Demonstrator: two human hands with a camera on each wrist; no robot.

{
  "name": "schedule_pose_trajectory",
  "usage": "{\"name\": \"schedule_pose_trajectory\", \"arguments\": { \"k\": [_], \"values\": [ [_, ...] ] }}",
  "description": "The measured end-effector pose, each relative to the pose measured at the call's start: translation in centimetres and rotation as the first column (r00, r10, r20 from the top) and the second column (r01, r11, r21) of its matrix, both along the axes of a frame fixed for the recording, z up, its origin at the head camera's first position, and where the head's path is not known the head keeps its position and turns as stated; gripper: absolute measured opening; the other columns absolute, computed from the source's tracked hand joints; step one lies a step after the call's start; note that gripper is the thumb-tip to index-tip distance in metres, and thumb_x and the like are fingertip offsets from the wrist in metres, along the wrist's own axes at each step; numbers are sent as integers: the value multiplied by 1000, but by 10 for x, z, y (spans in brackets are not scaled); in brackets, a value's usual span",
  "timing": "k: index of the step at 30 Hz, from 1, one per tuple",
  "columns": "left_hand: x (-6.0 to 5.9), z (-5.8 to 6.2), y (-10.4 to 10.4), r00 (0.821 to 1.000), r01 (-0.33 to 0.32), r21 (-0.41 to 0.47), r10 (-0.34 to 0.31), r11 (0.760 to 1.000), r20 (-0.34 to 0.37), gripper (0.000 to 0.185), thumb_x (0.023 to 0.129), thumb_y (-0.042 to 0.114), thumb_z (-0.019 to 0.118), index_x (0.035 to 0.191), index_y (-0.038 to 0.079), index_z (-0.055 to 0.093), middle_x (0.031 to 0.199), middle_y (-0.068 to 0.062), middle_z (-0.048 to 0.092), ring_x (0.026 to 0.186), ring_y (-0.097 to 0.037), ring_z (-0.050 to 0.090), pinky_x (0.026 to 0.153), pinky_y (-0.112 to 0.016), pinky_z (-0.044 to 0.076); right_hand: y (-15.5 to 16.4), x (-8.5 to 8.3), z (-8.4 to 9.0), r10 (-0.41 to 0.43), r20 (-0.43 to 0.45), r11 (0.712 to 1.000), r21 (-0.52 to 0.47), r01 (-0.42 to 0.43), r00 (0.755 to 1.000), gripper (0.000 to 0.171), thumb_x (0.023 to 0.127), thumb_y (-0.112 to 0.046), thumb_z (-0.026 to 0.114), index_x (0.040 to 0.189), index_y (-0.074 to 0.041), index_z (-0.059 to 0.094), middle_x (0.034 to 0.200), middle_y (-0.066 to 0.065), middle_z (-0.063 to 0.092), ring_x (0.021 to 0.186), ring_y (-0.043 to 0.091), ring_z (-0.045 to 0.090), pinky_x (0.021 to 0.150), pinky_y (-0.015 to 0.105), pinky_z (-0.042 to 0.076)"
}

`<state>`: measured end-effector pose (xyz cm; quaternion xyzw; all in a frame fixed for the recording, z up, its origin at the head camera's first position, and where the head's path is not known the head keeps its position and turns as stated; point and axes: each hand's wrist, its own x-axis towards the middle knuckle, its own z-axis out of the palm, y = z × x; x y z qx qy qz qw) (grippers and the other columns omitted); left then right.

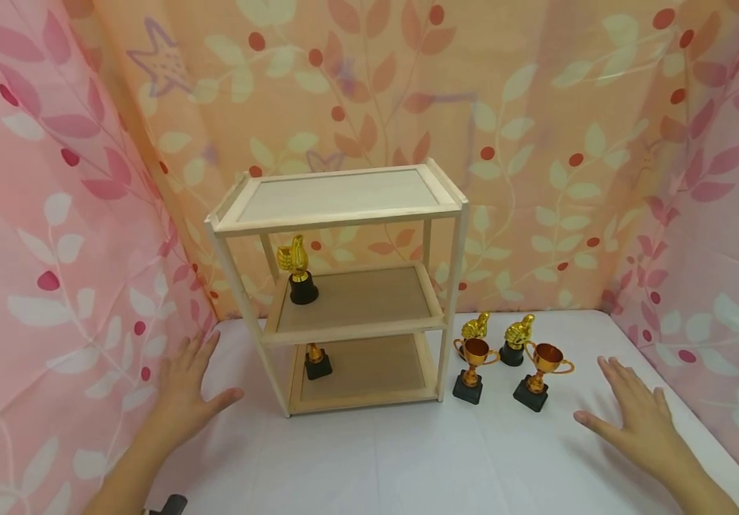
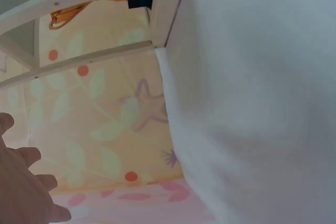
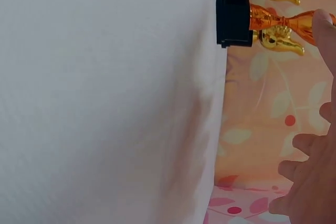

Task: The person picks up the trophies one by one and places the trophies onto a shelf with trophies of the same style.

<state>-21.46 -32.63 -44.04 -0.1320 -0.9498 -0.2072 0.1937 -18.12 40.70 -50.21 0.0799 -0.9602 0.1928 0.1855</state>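
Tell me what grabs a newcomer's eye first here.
The pale wooden shelf at the centre, with a gold thumbs-up trophy on its middle tier. Then the cluster of four small gold trophies on the white table right of it, and two open hands, left and right, flanking everything.

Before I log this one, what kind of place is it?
Probably a staged tabletop booth, not a lived-in room: leaf-print curtains close in a white-covered table, where a small wooden shelf rack and toy trophies stand, with both hands open beside them.
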Motion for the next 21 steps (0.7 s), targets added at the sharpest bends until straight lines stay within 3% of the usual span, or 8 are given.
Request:
{"name": "schedule_pose_trajectory", "arguments": {
  "k": [6, 12, 15, 18, 19, 21],
  "values": [
    [-2, 1, 10, 997, 64, 193, -71, 979, 32, 105, 84, 36, 83, 165, 17, 19, 165, -25, 23, 149, -55, 16, 110, -82, 15, 0, 0, -4, 16, 17, 996, -89, -14, 1000, 104, 88, -41, 80, 165, -15, 14, 160, 33, 28, 147, 56, 22, 109, 79, -14],
    [-2, 4, 17, 996, 46, 314, -67, 948, 56, 96, 90, 34, 78, 165, 24, 19, 168, -18, 24, 149, -52, 24, 107, -80, 25, -1, 1, -2, 5, 94, 987, -157, 10, 996, 101, 92, -40, 76, 165, -15, 11, 157, 38, 28, 139, 65, 26, 107, 84, 6],
    [-3, 3, 22, 994, 81, 399, -103, 913, 34, 87, 94, 27, 75, 164, 21, 23, 166, -17, 28, 150, -47, 27, 123, -48, 30, -1, 1, 0, 9, 137, 979, -201, 19, 991, 101, 93, -40, 75, 166, -18, 8, 157, 39, 28, 137, 67, 26, 103, 85, 15],
    [-6, 1, 26, 987, 140, 491, -161, 860, 1, 80, 96, 17, 72, 162, 14, 27, 164, -18, 32, 150, -42, 29, 116, -12, 27, -2, 1, 1, 20, 177, 971, -238, 23, 984, 99, 95, -40, 73, 166, -20, 6, 157, 38, 27, 140, 65, 23, 101, 85, 18],
    [-6, 0, 27, 984, 153, 516, -177, 843, -3, 78, 96, 15, 71, 161, 12, 28, 164, -19, 33, 150, -41, 30, 111, -6, 26, -2, 1, 2, 23, 189, 969, -247, 25, 982, 99, 95, -40, 72, 166, -19, 6, 157, 38, 28, 141, 64, 22, 101, 85, 18],
    [-8, -1, 30, 979, 171, 556, -205, 814, -2, 76, 97, 12, 69, 161, 10, 28, 163, -20, 33, 150, -41, 29, 110, -6, 28, -4, 1, 3, 26, 207, 964, -263, 30, 978, 99, 96, -39, 72, 166, -18, 6, 157, 37, 28, 142, 63, 22, 100, 85, 18]
  ]
}}
